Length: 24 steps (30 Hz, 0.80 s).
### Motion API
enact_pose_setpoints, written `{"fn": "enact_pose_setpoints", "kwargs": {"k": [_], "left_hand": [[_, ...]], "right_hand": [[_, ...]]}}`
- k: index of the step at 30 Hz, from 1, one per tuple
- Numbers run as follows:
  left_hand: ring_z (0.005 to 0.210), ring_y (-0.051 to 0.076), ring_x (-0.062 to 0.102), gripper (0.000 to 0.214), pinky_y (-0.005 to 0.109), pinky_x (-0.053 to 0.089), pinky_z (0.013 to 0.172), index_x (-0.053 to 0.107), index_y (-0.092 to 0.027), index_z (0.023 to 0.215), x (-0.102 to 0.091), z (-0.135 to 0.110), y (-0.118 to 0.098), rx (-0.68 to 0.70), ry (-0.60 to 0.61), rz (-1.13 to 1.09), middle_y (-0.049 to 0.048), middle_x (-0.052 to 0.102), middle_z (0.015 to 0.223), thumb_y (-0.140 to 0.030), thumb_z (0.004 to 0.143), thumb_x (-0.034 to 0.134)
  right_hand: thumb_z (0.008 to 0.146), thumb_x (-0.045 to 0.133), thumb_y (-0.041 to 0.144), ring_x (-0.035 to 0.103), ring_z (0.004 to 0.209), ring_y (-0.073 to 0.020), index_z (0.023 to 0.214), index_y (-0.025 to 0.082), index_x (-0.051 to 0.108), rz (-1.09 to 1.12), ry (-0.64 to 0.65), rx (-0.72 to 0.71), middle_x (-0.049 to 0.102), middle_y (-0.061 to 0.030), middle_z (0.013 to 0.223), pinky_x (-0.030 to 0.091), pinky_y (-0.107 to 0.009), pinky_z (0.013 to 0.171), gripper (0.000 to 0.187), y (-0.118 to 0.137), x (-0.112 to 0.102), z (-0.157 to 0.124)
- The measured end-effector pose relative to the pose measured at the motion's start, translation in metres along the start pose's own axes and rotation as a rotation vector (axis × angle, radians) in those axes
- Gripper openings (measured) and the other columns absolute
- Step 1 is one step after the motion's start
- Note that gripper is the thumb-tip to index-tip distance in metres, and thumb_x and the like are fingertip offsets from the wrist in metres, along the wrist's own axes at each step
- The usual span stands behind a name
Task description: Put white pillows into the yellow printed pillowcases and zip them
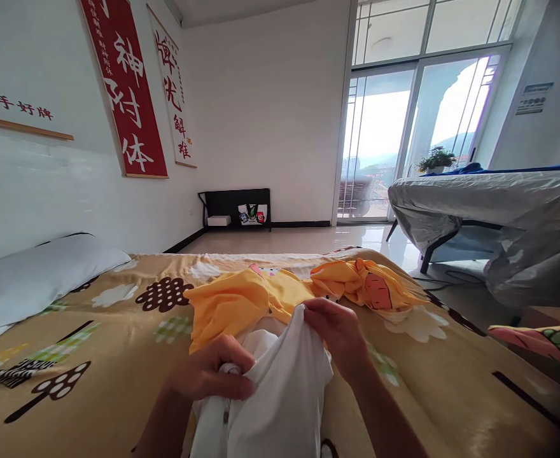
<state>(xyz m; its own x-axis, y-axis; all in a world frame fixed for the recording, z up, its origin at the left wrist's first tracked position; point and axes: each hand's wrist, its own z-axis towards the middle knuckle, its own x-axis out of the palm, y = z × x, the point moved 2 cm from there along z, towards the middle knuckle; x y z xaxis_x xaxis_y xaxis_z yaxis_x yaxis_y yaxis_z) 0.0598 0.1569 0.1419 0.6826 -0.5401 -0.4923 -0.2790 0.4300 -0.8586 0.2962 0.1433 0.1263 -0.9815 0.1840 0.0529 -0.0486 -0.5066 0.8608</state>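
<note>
At the far left a plump white pillow [36, 277] with a smooth cotton case lies against the wall, under long red paper scrolls [125, 89] with white brush characters. The bed is covered by a tan fleece blanket [118, 356], soft and matt, printed with brown dotted trees and pale cloud shapes. The left hand [213, 372] is clenched, its fingers curled around a bunched fold of a white cotton garment [280, 394]. This garment lies crumpled on the blanket right in front of the person, between both forearms, and its cloth is thin and loosely creased. Just beyond it, touching its upper edge, a yellow knit garment [242, 302] with a pink printed patch is spread in rumpled folds. The right hand [337, 331] pinches the raised top edge of the white cloth between thumb and fingers. Against the back wall a low black open rack [235, 207] holds a flat white box and small colourful packets. Further right are tall glass sliding doors [404, 127], a small pot with a leafy green plant [436, 159], and a table wrapped in glossy grey plastic sheeting [499, 203], wrinkled and sagging at its edges.
</note>
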Motion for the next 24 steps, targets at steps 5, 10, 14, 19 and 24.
{"fn": "enact_pose_setpoints", "kwargs": {"k": [5,10,14,19,24], "left_hand": [[0.058,0.011,0.038,0.05,0.022,0.032,0.053,0.061,-0.019,0.084,0.004,0.006,-0.007,0.035,-0.067,0.0,-0.0028,0.043,0.062,-0.067,0.081,0.05],[0.057,0.009,0.036,0.045,0.021,0.029,0.053,0.062,-0.018,0.093,0.021,0.008,-0.02,-0.011,-0.291,0.074,-0.0041,0.046,0.065,-0.061,0.083,0.052],[0.061,0.01,0.043,0.03,0.021,0.033,0.057,0.068,-0.019,0.089,0.034,0.008,-0.026,0.005,-0.288,0.191,-0.0028,0.055,0.067,-0.047,0.082,0.06],[0.061,0.011,0.045,0.016,0.02,0.035,0.058,0.065,-0.017,0.078,0.035,0.01,-0.022,0.014,-0.339,0.234,-0.0035,0.055,0.063,-0.032,0.079,0.061],[0.061,0.01,0.046,0.009,0.019,0.035,0.059,0.058,-0.017,0.069,0.035,0.01,-0.022,0.042,-0.365,0.259,-0.0043,0.052,0.062,-0.023,0.076,0.057]], "right_hand": [[0.077,0.069,0.043,0.061,0.066,-0.0157,0.076,0.019,0.071,-0.048,0.004,-0.062,0.07,-0.0038,0.073,0.049,-0.025,0.061,0.024,0.005,0.006,-0.002],[0.088,0.059,0.033,0.059,0.065,-0.0132,0.078,0.02,0.069,-0.325,0.246,-0.265,0.069,-0.0015,0.072,0.046,-0.024,0.063,0.018,0.016,0.024,-0.015],[0.093,0.053,0.03,0.059,0.068,-0.0124,0.084,0.021,0.065,-0.423,0.338,-0.385,0.068,-0.0003,0.076,0.045,-0.024,0.067,0.017,0.016,0.031,-0.023],[0.095,0.05,0.023,0.057,0.074,-0.013,0.085,0.021,0.058,-0.453,0.305,-0.502,0.064,-0.0008,0.079,0.045,-0.025,0.071,0.013,0.016,0.033,-0.022],[0.095,0.047,0.018,0.057,0.089,-0.0147,0.091,0.021,0.057,-0.42,0.311,-0.576,0.061,-0.0049,0.094,0.047,-0.027,0.081,0.011,0.019,0.036,-0.021]]}}
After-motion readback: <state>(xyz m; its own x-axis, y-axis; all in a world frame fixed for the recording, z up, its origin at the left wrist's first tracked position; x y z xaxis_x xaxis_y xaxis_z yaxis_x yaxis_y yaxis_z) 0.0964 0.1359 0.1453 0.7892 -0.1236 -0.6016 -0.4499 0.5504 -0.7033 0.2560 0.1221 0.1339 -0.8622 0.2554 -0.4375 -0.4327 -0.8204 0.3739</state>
